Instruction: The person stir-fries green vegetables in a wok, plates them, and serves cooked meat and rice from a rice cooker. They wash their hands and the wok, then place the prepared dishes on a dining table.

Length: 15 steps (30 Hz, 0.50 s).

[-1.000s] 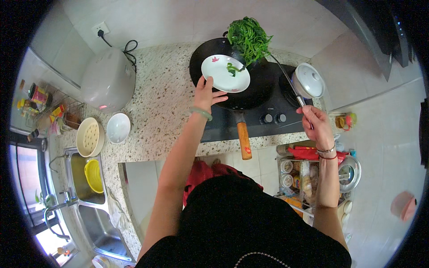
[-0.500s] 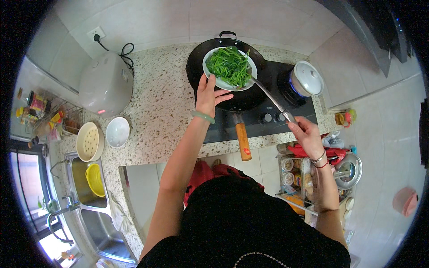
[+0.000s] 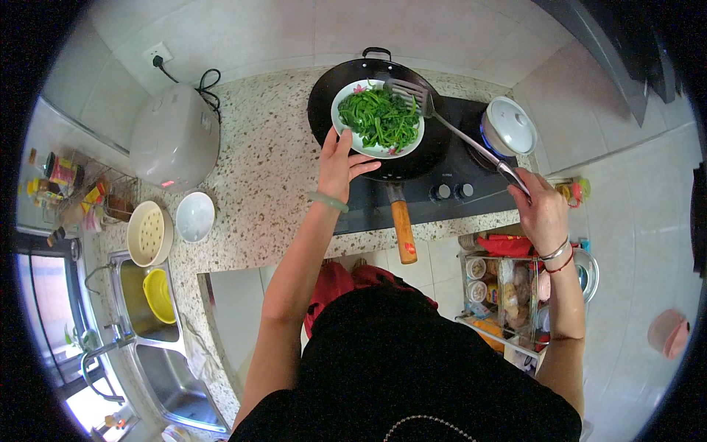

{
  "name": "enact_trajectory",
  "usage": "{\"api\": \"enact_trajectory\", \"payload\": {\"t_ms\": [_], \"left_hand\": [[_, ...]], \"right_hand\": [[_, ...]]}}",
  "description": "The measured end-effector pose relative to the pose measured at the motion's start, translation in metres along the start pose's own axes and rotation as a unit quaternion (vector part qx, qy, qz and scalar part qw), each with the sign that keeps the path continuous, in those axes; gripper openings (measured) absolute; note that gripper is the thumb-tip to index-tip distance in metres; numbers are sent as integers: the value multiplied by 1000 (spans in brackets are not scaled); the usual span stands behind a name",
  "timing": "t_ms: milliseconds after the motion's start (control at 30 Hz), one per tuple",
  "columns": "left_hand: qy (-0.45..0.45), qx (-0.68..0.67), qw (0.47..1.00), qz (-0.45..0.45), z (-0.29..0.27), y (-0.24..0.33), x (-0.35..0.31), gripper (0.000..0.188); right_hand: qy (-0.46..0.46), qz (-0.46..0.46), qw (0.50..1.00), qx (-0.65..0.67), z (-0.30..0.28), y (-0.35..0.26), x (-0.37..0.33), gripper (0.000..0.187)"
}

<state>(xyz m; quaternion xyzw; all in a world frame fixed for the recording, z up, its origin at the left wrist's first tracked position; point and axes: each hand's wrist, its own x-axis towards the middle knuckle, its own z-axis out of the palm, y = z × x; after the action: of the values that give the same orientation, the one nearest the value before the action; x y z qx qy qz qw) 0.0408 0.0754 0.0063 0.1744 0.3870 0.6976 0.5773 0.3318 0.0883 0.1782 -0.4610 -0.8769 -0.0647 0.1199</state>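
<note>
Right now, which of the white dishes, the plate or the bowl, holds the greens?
The white plate in the left hand, above the wok; the white bowl on the counter holds none.

There are 1 plate [image 3: 372, 151] and 1 spatula [image 3: 428, 105] over 1 wok [image 3: 322, 99]. The counter [image 3: 272, 147] has 1 rice cooker [image 3: 177, 140] toward its back left corner, 1 pot [image 3: 511, 127] near its right edge, 2 knobs [image 3: 442, 192] near its front edge.

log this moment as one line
left hand: holding round white plate heaped with green leafy vegetables | plate: above round black wok | right hand: gripping slotted metal spatula
</note>
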Motion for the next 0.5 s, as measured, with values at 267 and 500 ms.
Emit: {"api": "enact_trajectory", "payload": {"t_ms": [267,500], "left_hand": [[-11,-5,1000,0,3,-1,-3,39],[-28,0,999,-18,6,7,-6,40]], "right_hand": [[43,-24,999,-9,-5,3,-2,30],[91,-31,994,55,22,8,12,31]]}}
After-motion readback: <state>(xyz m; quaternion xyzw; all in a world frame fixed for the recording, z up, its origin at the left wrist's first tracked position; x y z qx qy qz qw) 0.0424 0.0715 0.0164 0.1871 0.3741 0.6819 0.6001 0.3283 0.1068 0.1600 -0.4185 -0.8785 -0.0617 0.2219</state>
